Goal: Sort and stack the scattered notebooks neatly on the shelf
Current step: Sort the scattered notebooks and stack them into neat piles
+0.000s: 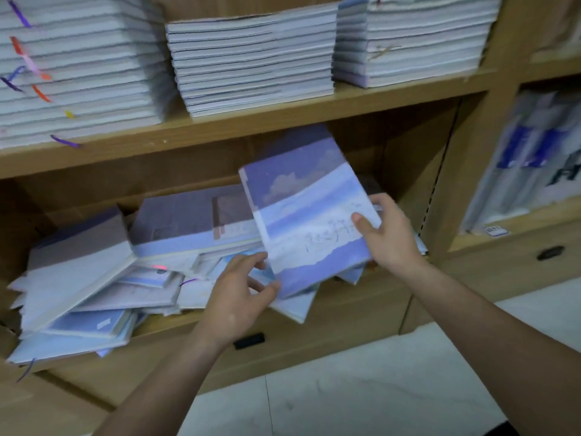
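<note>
A purple-and-white notebook with a cloud cover (301, 209) is lifted and tilted in front of the lower shelf (345, 297). My right hand (388, 234) grips its right edge, thumb on the cover. My left hand (242, 294) holds its lower left corner, fingers curled against the edge. Below and to the left, several scattered notebooks (94, 278) lie in a loose, crooked heap, some jutting over the shelf's front edge. A purple-covered notebook (188, 221) lies on top of the heap behind my left hand.
The upper shelf (283, 118) carries three neat stacks of notebooks (251, 58), the left one with coloured ribbon markers. A side compartment at the right holds upright packs (528, 158). Drawers with dark handles (550, 252) sit below, above a white tiled floor (345, 388).
</note>
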Tool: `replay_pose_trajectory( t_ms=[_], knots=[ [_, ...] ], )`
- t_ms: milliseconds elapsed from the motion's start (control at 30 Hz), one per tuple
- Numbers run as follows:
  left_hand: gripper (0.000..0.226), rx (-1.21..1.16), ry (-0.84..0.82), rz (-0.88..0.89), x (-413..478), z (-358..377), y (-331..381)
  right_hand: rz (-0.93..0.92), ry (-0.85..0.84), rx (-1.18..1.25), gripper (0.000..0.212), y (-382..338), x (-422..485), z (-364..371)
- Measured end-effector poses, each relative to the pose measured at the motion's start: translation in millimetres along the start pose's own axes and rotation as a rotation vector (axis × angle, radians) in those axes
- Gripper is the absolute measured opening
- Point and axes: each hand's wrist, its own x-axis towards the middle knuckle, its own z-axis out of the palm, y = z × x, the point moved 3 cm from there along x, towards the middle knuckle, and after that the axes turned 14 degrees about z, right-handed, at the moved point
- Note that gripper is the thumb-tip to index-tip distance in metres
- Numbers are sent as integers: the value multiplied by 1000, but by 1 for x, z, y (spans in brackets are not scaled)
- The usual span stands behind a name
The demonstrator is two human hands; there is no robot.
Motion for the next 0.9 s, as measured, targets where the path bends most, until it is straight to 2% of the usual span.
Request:
replay_pose_trajectory(
  t_ms=[167, 367, 433, 500, 700, 767, 900],
  knots=[
    [58, 104, -86, 72, 23, 43, 17, 139, 98, 10, 31, 49, 35, -50],
    [60, 277, -98, 181, 55, 95, 34, 381, -16, -515, 34, 95, 70, -42],
    [58, 266, -70, 164, 65, 107, 32, 376, -15, -599, 36, 95, 73, -41],
    [51, 257, -26, 169, 72, 115, 29, 351, -34, -641, 47, 100, 78, -41],
    [45, 296, 31, 167, 100, 134, 35, 225, -230, -826, 76, 104, 78, -29],
    [47, 299, 13, 190, 103, 141, 39, 150, -270, -797, 74, 89, 72, -18],
    [48, 232, -15, 204, 99, 139, 36, 171, -383, -643, 86, 88, 67, -7]
  ],
)
